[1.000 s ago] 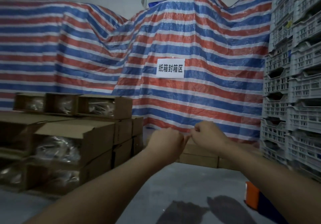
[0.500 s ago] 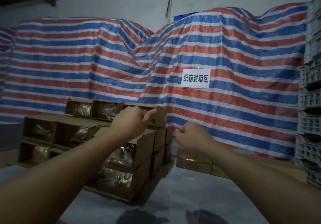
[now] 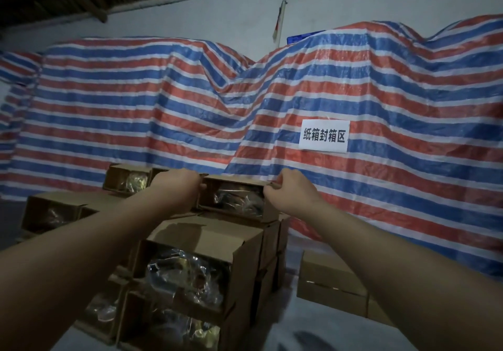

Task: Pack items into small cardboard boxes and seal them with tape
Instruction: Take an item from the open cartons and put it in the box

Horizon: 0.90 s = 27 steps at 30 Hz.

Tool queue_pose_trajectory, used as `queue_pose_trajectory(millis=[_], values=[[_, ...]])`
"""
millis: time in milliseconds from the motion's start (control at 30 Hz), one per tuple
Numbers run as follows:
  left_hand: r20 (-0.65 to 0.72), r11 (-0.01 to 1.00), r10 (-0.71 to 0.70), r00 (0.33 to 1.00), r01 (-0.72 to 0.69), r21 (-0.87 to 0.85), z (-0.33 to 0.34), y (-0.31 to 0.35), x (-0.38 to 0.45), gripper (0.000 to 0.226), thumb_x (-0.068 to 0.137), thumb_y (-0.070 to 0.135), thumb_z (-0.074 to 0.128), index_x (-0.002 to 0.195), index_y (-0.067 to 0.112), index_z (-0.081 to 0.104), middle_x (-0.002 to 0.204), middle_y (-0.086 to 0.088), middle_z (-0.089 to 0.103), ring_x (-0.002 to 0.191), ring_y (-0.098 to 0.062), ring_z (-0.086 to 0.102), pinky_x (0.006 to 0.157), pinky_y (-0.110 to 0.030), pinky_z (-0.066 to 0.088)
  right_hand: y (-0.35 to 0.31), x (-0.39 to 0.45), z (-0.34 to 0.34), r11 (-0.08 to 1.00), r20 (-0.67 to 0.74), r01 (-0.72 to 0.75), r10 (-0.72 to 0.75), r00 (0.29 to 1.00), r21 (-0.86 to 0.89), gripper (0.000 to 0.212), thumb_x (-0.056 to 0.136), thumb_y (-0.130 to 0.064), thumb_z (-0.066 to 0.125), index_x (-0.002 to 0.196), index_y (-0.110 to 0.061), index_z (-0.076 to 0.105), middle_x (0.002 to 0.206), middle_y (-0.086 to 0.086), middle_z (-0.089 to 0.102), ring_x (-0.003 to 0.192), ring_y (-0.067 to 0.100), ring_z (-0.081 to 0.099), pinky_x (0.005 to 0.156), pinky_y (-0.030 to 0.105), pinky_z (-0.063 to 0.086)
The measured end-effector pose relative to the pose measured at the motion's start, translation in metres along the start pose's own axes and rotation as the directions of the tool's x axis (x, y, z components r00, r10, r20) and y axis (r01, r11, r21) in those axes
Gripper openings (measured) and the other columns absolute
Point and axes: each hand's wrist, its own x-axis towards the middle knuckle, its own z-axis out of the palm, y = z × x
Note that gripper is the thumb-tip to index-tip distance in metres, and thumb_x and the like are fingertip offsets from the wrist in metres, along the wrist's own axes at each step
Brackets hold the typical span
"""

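A small open cardboard box (image 3: 236, 187) lies on its side at the top of a stack, its open end facing me with a plastic-wrapped item (image 3: 236, 201) inside. My left hand (image 3: 178, 184) grips the box's left edge with curled fingers. My right hand (image 3: 290, 191) pinches its upper right corner. Below it sits another open box (image 3: 209, 241) holding a shiny wrapped item (image 3: 187, 274).
More open cardboard boxes (image 3: 51, 206) are stacked to the left and below. A closed box (image 3: 326, 282) lies on the grey surface at the right. A red, white and blue striped tarp (image 3: 381, 92) with a white paper sign (image 3: 323, 136) hangs behind.
Both hands moved from mid-air, held close together, out to the top box of the stack and took hold of its two sides. The view swung up and to the left.
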Motion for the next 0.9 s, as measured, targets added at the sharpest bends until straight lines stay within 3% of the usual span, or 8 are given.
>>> queue_pose_trajectory(millis=[200, 233, 300, 367, 467, 600, 800, 900], values=[[-0.049, 0.996, 0.007, 0.999, -0.003, 0.093, 0.022, 0.000, 0.045, 0.041, 0.099, 0.037, 0.051, 0.135, 0.043, 0.032, 0.079, -0.001, 0.055, 0.069, -0.015, 0.058, 0.059, -0.029, 0.053, 0.005, 0.042, 0.031, 0.997, 0.019, 0.020, -0.019, 1.000, -0.071, 0.070, 0.087, -0.051, 0.058, 0.145, -0.017, 0.038, 0.143, 0.008, 0.043, 0.129, 0.030, 0.044, 0.100, 0.043, 0.046], [-0.094, 0.990, 0.033, 0.995, -0.020, 0.138, 0.026, 0.000, 0.049, 0.035, 0.098, 0.043, 0.049, 0.131, 0.038, 0.038, 0.076, -0.001, 0.055, 0.066, -0.015, 0.058, 0.056, -0.028, 0.051, 0.004, 0.047, 0.036, 0.997, 0.041, 0.024, -0.020, 0.999, -0.080, 0.074, 0.087, -0.051, 0.059, 0.148, -0.017, 0.035, 0.146, 0.008, 0.041, 0.132, 0.031, 0.042, 0.101, 0.044, 0.045], [-0.184, 0.993, 0.045, 0.982, -0.024, 0.116, 0.030, -0.002, 0.055, 0.040, 0.097, 0.058, 0.043, 0.105, 0.024, 0.060, 0.080, 0.000, 0.060, 0.073, -0.015, 0.058, 0.064, -0.030, 0.052, 0.002, 0.053, 0.044, 0.995, 0.084, 0.029, -0.021, 0.996, -0.093, 0.076, 0.088, -0.048, 0.058, 0.152, -0.017, 0.031, 0.151, 0.008, 0.037, 0.136, 0.032, 0.039, 0.105, 0.045, 0.042], [-0.211, 0.992, 0.090, 0.973, -0.070, 0.100, 0.039, -0.003, 0.061, 0.039, 0.097, 0.052, 0.048, 0.119, 0.021, 0.056, 0.111, -0.002, 0.060, 0.102, -0.020, 0.056, 0.084, -0.035, 0.048, -0.001, 0.053, 0.053, 0.993, 0.076, 0.040, -0.031, 0.997, -0.115, 0.069, 0.092, -0.043, 0.055, 0.152, -0.017, 0.032, 0.149, 0.008, 0.039, 0.136, 0.032, 0.039, 0.107, 0.045, 0.039], [-0.141, 0.982, 0.151, 0.978, -0.133, 0.132, 0.045, -0.003, 0.068, 0.047, 0.098, 0.039, 0.052, 0.140, 0.022, 0.040, 0.137, -0.005, 0.049, 0.126, -0.024, 0.046, 0.102, -0.039, 0.039, 0.000, 0.051, 0.062, 0.982, -0.019, 0.082, -0.087, 0.996, -0.169, 0.049, 0.097, -0.035, 0.050, 0.142, -0.015, 0.045, 0.135, 0.008, 0.050, 0.125, 0.030, 0.048, 0.103, 0.043, 0.042], [-0.048, 0.977, 0.143, 0.988, -0.134, 0.164, 0.054, 0.000, 0.072, 0.055, 0.095, 0.031, 0.057, 0.146, 0.024, 0.036, 0.148, -0.005, 0.041, 0.137, -0.025, 0.037, 0.113, -0.044, 0.031, 0.007, 0.052, 0.062, 0.978, -0.085, 0.160, -0.172, 0.981, -0.136, 0.015, 0.104, -0.025, 0.046, 0.105, -0.019, 0.060, 0.103, 0.003, 0.059, 0.098, 0.026, 0.059, 0.075, 0.033, 0.041], [-0.095, 0.974, 0.163, 0.982, -0.144, 0.176, 0.043, 0.013, 0.071, 0.061, 0.089, 0.027, 0.066, 0.142, 0.023, 0.036, 0.144, -0.003, 0.046, 0.136, -0.022, 0.039, 0.115, -0.042, 0.028, 0.019, 0.052, 0.040, 0.987, -0.122, 0.158, -0.158, 0.980, -0.009, 0.019, 0.106, -0.018, 0.045, 0.096, -0.015, 0.061, 0.089, 0.003, 0.062, 0.079, 0.020, 0.058, 0.067, 0.033, 0.047], [-0.125, 0.988, 0.157, 0.980, -0.155, 0.020, 0.025, 0.025, 0.062, 0.060, 0.091, 0.023, 0.064, 0.143, 0.025, 0.034, 0.138, -0.003, 0.053, 0.127, -0.022, 0.049, 0.109, -0.041, 0.039, 0.024, 0.048, 0.013, 0.989, -0.138, 0.129, -0.117, 0.983, 0.075, 0.026, 0.105, -0.017, 0.046, 0.081, -0.022, 0.054, 0.076, -0.007, 0.053, 0.069, 0.010, 0.051, 0.055, 0.026, 0.035]])
